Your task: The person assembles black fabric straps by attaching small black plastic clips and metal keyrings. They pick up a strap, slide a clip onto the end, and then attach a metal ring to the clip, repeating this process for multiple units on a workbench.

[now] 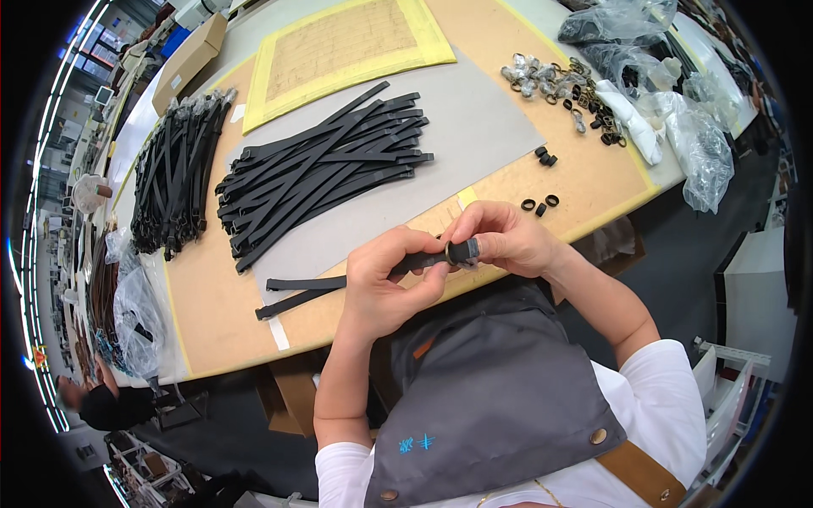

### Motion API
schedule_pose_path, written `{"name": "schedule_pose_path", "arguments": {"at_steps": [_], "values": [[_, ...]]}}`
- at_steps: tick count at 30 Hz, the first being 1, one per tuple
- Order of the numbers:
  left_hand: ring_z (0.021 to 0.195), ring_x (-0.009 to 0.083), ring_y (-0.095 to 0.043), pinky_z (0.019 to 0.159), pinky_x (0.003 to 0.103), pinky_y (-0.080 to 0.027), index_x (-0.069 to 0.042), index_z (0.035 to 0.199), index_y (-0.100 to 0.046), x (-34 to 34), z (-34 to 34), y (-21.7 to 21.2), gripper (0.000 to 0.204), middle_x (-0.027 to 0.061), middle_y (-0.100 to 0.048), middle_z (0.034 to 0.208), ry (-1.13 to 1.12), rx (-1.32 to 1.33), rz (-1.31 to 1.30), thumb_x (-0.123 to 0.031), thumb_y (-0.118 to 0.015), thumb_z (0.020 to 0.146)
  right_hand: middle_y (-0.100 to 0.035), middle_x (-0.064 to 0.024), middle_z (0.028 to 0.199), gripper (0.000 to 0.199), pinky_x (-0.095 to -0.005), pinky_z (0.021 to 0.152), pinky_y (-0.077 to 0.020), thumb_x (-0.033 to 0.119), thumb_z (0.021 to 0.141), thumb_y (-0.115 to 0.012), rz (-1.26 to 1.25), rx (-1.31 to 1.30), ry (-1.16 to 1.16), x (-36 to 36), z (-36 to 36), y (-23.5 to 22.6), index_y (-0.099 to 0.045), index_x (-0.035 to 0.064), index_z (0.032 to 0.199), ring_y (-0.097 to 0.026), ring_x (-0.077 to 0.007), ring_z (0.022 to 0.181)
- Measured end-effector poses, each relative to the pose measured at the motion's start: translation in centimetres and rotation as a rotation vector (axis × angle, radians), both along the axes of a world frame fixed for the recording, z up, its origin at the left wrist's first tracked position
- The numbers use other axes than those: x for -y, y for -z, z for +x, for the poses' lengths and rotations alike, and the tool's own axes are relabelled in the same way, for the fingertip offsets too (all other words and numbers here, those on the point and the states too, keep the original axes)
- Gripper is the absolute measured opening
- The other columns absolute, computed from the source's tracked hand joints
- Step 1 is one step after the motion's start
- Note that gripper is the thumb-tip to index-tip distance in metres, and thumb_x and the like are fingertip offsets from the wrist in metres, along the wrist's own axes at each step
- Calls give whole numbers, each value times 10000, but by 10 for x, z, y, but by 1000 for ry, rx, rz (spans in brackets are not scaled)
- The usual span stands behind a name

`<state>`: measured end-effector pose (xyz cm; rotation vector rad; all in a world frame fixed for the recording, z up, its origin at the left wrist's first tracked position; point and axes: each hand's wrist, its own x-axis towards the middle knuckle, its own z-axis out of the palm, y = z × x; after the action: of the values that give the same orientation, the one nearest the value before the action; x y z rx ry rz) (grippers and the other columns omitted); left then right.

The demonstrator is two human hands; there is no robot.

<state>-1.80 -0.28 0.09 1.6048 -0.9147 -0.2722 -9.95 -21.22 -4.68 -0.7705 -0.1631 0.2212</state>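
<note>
Both my hands meet over the front edge of the table, around the end of a black strap point(421, 260). My left hand point(385, 275) is closed on the strap, whose two tails point(296, 298) stick out to the left over the tabletop. With thumb and fingers, my right hand point(508, 240) pinches the strap's end, where a brass-coloured ring point(449, 251) sits. Something greyish, partly hidden, shows under that end. A few small black loops point(542, 206) lie on the table just beyond my right hand.
A pile of black straps point(330, 161) lies mid-table, a second bundle point(179, 173) to its left. Brass rings and wrapped metal pieces point(542, 78) are heaped at the far right, beside plastic bags point(699, 144). A yellow-edged board point(343, 51) and a cardboard box point(190, 63) are behind.
</note>
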Motion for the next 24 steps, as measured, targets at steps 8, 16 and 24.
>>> {"name": "schedule_pose_path", "arguments": {"at_steps": [8,16,24], "values": [[661,142,-648,586,254,-509,-15,926,-710,1,-8,-7,211,60,-688,793,5,245,113,34,-784,735,-691,1,917,218,-227,729,-515,196,925,-790,-519,-178,-147,4,-1,-49,-702,26,1030,-624,-55,798],[578,84,-569,503,227,-443,-27,912,-641,0,-3,-13,255,37,-669,759,-29,191,239,-29,-810,720,-640,17,805,219,-236,683,-481,238,957,-753,-548,-194,-69,1,0,-38,-696,27,946,-568,-54,734],[692,118,-647,553,252,-519,-12,923,-639,-5,5,-4,210,57,-674,801,58,19,263,-28,-775,763,-631,10,789,272,-247,682,-483,286,947,-775,-490,-240,-106,0,2,-42,-688,29,925,-576,-66,733]]}}
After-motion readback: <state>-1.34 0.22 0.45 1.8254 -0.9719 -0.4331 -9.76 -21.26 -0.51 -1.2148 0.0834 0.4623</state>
